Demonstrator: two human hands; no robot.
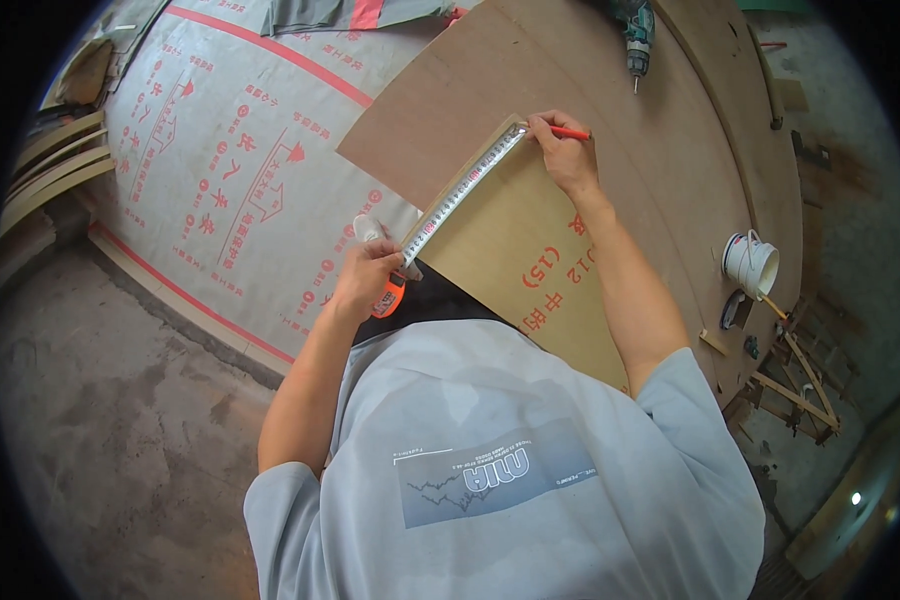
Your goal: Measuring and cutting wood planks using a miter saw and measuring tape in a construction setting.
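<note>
My left hand (367, 275) is closed around a tape measure with an orange case (389, 298). Its silver blade (462, 190) is pulled out along the edge of a tan board (490, 230) that carries red print. At the blade's far end, my right hand (567, 160) pinches a red pencil (571, 133), its fingers at the board's far corner. How the right fingers touch the blade's tip is too small to tell. The tan board lies on a larger brown wood sheet (410, 135).
A teal and black drill (638, 45) lies at the far right of the sheet. A white bucket (750, 263) rests at the right, close to a wooden frame (795, 385). Grey floor covering with red lines (220, 150) spreads left, beside bare concrete (120, 400). Curved strips (60, 165) are stacked far left.
</note>
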